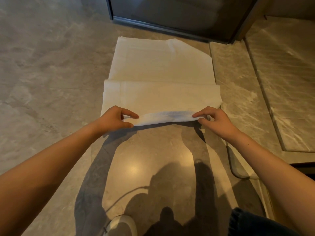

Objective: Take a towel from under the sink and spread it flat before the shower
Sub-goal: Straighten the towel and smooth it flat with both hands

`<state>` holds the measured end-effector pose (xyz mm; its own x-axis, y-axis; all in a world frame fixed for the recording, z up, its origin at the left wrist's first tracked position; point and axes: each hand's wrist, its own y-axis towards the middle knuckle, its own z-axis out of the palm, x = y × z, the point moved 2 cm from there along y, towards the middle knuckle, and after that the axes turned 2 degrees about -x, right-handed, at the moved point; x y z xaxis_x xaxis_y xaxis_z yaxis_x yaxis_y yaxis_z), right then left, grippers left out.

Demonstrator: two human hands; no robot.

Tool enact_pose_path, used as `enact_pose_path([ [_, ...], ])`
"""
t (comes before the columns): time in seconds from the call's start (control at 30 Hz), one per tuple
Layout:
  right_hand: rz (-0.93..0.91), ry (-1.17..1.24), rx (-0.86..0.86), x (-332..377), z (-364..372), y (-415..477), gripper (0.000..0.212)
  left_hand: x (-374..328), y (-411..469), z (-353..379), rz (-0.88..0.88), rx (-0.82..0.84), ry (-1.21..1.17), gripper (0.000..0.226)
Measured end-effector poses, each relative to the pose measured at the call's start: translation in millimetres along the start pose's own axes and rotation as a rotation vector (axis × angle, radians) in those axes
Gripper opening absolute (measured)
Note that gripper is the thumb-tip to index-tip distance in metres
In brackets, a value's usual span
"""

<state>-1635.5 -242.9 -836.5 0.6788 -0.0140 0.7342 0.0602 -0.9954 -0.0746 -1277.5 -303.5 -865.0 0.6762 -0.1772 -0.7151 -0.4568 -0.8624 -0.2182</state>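
White towel (160, 68) stretches up-frame toward the shower door (170, 14); left hand (114, 119) and right hand (216, 119) pinch its folded near edge.

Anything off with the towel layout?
Yes. The towel isn't flat yet: its near part is doubled over, both hands pinching the near edge, and the far right corner is turned under, leaving a slanted edge.

The towel (160, 68) lies on the floor (42, 65) at frame centre, its far edge near the shower door frame (162, 28) at top, its near edge pinched between the left hand (115, 119) and right hand (216, 120), a shoe (121, 225) at bottom.
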Motion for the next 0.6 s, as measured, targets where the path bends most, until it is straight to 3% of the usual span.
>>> enact_pose_path([
  [0.23,0.003,0.053,0.046,6,-14,-4,0.024,-8,-8,-17,-0.023,0.027,-0.115,0.031],
  [0.6,0.025,0.028,0.141,22,-25,-31,0.028,-6,-31,-26,-0.095,0.286,-0.328,0.030],
])
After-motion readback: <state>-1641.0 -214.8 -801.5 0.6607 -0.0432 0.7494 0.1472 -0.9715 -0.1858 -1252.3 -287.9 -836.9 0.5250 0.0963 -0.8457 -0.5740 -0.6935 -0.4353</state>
